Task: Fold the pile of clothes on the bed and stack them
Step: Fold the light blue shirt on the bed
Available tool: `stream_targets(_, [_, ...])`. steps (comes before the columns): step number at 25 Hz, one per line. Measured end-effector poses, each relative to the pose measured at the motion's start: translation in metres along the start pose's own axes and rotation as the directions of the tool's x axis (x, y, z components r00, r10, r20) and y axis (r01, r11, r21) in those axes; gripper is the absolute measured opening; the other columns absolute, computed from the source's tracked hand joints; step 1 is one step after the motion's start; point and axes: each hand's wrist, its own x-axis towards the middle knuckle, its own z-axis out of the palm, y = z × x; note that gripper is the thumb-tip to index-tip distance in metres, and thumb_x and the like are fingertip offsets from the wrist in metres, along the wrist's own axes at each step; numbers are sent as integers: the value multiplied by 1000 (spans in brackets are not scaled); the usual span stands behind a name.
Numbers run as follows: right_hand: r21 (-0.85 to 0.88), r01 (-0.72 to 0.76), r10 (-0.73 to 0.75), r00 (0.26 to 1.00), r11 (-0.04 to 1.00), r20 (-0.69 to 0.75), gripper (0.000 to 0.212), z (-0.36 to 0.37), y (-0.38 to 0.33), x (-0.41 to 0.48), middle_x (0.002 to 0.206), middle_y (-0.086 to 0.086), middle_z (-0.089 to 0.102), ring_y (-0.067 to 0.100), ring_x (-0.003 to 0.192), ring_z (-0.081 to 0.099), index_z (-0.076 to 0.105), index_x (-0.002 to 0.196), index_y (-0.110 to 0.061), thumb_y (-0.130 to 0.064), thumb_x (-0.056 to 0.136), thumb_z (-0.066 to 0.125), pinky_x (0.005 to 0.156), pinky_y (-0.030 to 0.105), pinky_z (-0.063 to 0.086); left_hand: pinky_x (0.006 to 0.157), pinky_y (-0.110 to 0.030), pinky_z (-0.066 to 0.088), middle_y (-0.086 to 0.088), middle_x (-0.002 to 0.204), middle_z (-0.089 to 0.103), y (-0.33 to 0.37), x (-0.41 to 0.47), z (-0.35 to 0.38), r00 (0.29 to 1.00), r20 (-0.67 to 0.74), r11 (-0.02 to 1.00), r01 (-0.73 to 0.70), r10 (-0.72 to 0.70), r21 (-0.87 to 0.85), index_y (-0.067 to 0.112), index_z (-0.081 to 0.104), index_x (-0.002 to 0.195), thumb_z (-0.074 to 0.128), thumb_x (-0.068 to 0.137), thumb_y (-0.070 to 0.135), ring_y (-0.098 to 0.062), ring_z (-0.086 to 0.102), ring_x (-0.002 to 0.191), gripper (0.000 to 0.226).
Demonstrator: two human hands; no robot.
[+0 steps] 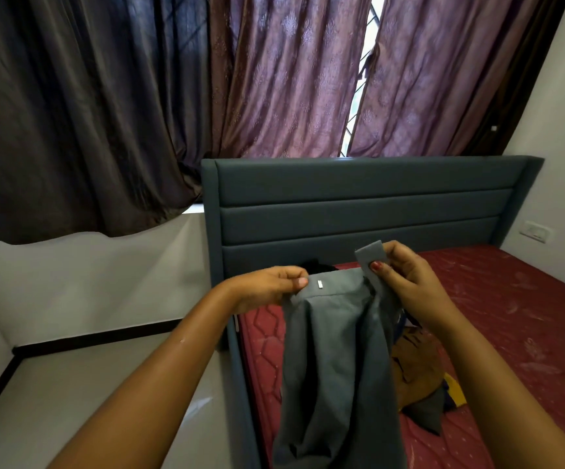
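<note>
Grey trousers hang over the bed's left edge, held up by the waistband. The left hand pinches it in closed fingers beside a metal clasp; the right hand pinches the tab end. Behind them, a brown and yellow clothes pile lies on the red mattress.

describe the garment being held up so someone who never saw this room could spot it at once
Find the bed with the red mattress and blue-grey headboard. Over its left edge, the left hand and right hand pinch the waistband of the grey trousers, which hang down. Unlike the brown garment crumpled on the mattress, they are held up and bear a small metal clasp.
</note>
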Motion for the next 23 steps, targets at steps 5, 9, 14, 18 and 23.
stream_targets(5, [-302,141,-58,961,943,269,16,18,-16,7,119,-11,53,-4,108,52,65,95,-29,-14,91,64,86,12,43,71,-29,42,-5,75,58,45,16,7,991,-72,948,-88,115,307,5,65,88,52,98,15,-14,51,71,20])
stream_targets(9, [-86,-30,55,953,996,298,12,24,-17,5,96,2,70,16,90,67,67,98,-19,-12,95,57,78,32,54,81,-30,50,-8,92,64,58,13,20,975,-174,981,-112,139,159,3,63,105,47,100,14,-16,60,86,20])
stream_targets(14, [-87,-52,70,975,995,213,13,17,-9,-7,97,2,72,17,93,68,68,101,-14,-12,94,57,84,37,56,81,-23,53,-3,108,69,32,-12,-3,990,114,988,68,-84,140,10,62,116,56,95,15,-16,67,99,22])
stream_targets(18, [-99,-66,89,965,993,246,14,20,-15,-8,94,-1,71,14,91,68,69,98,-18,-13,94,57,81,32,56,70,-20,51,0,87,69,22,-18,2,998,59,999,33,-33,5,6,66,103,52,97,13,-9,65,79,17])
stream_targets(23, [-106,-40,68,957,994,282,18,20,-22,-12,92,-4,69,15,90,65,69,92,-21,-15,97,53,80,32,54,66,-22,44,-5,79,56,25,-17,11,995,-87,998,-58,54,-38,8,58,89,45,101,19,-10,52,69,21])
